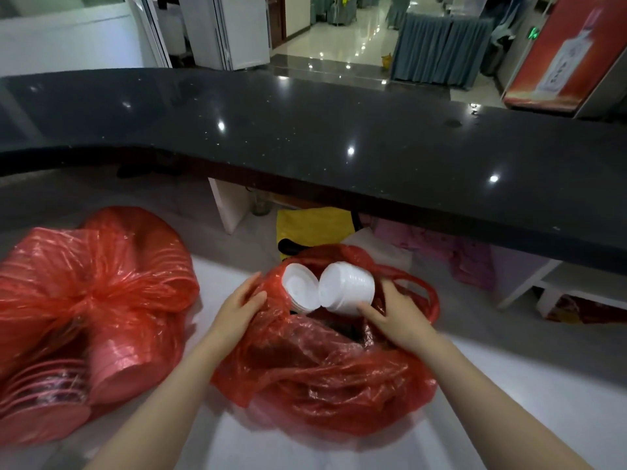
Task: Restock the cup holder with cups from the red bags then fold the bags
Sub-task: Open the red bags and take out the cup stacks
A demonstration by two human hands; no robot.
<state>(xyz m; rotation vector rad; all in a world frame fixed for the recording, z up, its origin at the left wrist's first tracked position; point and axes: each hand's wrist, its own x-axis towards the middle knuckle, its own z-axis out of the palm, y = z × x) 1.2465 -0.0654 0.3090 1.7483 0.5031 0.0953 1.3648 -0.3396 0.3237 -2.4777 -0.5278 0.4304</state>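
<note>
An open red plastic bag (322,378) lies crumpled on the white lower counter in front of me. Two stacks of white cups poke out of its mouth, a left stack (298,286) and a right stack (346,288), bottoms toward me. My left hand (241,301) grips the bag's plastic beside the left stack. My right hand (395,315) holds the right stack from the side, its fingers round the cups. A second red bag (91,300), tied shut and full of cup stacks, lies at the left. No cup holder is in view.
A long black stone counter (305,137) runs across above the white surface (543,385). Under it sit a yellow bag (315,225), pink cloth (468,256) and a white shelf frame (543,283). A red sign (570,52) leans at the far right.
</note>
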